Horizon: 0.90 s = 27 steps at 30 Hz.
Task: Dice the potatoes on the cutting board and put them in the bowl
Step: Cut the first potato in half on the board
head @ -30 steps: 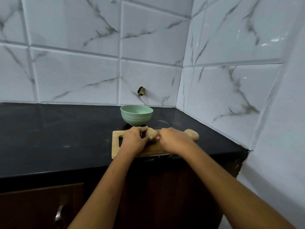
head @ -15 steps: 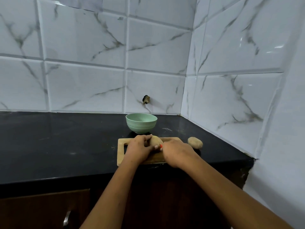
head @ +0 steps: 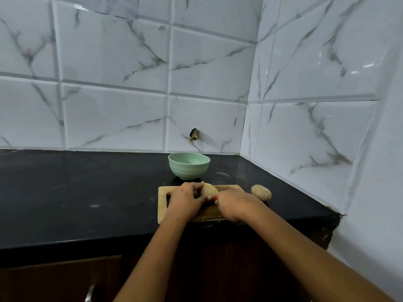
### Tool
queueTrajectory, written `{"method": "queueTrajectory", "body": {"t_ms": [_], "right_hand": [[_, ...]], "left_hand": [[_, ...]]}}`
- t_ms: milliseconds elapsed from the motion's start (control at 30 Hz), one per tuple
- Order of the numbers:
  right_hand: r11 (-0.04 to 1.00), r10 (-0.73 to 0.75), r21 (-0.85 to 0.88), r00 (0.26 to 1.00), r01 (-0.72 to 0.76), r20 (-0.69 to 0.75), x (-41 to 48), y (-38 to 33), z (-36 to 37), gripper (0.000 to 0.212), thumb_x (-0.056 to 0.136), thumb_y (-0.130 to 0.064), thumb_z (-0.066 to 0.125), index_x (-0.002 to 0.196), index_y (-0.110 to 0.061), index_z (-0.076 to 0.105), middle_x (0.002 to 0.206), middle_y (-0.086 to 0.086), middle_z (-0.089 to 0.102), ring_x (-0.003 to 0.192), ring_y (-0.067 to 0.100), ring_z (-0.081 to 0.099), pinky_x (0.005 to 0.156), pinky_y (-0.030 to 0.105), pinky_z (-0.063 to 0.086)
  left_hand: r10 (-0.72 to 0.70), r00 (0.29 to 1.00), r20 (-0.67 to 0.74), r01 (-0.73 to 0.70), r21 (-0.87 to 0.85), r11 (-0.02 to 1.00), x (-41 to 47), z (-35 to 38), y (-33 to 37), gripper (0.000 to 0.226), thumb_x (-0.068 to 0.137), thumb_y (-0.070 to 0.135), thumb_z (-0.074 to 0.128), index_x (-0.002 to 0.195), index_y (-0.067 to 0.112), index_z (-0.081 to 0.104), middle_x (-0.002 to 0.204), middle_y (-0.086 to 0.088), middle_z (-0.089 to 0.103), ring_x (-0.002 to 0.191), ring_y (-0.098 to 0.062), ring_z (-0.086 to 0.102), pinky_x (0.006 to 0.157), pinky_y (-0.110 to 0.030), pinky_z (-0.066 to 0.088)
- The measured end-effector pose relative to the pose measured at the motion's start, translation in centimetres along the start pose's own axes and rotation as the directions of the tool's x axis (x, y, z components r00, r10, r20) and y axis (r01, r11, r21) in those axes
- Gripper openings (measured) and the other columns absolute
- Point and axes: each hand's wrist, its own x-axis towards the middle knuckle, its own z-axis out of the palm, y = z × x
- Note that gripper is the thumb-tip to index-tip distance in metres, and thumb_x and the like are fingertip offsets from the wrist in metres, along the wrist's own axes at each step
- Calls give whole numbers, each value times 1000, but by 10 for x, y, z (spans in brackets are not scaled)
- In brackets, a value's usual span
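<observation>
A white marble-veined tiled wall (head: 113,62) closes off the back and turns a corner to run along the right side, so the black countertop (head: 76,192) is boxed in on those two sides. To the left it stretches wide and bare, and its front edge runs above a dark wooden cabinet (head: 54,280). The wooden cutting board (head: 162,214) lies near the right-hand corner, its near edge close to the counter's front edge and its slotted handle end pointing left. A pale green bowl (head: 189,168) stands just behind the board, apart from it and short of the back wall. The left hand (head: 185,200) curls its fingers over the left side of a potato (head: 208,190) on the board, holding it down. The right hand (head: 235,205) sits just right of that potato, fingers curled round an orange-tipped item (head: 216,197) that is mostly hidden; what it is cannot be told. A second potato (head: 261,192) lies on the counter just beside the board's right end, beyond the right hand, untouched.
</observation>
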Motion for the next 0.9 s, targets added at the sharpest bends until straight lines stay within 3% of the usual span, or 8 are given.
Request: {"method": "queueTrajectory", "body": {"t_ms": [100,267,433,533,733,800,900], "right_hand": [[1000,-6,-11,1000,6,21,-8,3,1,17,97,-15,47,106,-11,61,98,7,61,89,21,61,75,34,49],[1000,-14,-5,998,14,67,-14,9,3,14,98,-15,45,85,-19,51,76,-2,51,78,17,54,72,31,44],[1000,26,2,998,-26,56,-3,-2,-3,16,94,-10,51,104,-9,63,93,7,62,83,22,62,70,34,51],[1000,16,4,999,-16,39,-2,0,1,18,95,-11,49,107,-10,63,94,7,61,84,22,61,71,35,49],[1000,26,17,1000,-26,5,-16,-2,7,41,95,-9,47,136,-16,47,119,8,58,102,26,60,75,34,46],[999,28,21,1000,-28,-8,-19,-2,10,36,94,-8,47,129,-13,52,116,7,59,101,25,60,77,34,47],[998,53,32,999,-53,1,-21,-2,10,26,93,-8,48,117,-12,58,111,5,61,97,23,61,81,35,50]], "left_hand": [[-6,1000,21,6,-4,1000,-1,-1,1,57,82,38,70,135,25,53,132,5,57,116,-10,54,94,-26,44],[-12,1000,19,12,4,1000,1,-1,-1,58,81,37,72,135,24,53,131,4,58,115,-11,55,98,-31,46],[-20,1000,-5,20,-7,1000,0,1,-1,58,79,36,74,133,23,55,128,4,60,113,-10,57,98,-31,47],[-24,999,-30,24,9,1000,-1,0,1,59,78,39,74,132,24,56,126,5,61,112,-9,57,94,-27,47],[-70,990,-121,71,7,997,-7,5,8,61,69,52,77,122,23,63,112,7,65,102,-9,59,80,-23,46],[-76,988,-133,82,39,996,-8,5,8,61,68,57,75,117,22,65,106,7,66,97,-9,59,75,-23,44],[-58,991,-119,64,54,996,-11,3,10,65,72,55,72,128,25,56,121,6,62,110,-12,56,85,-25,43]]}}
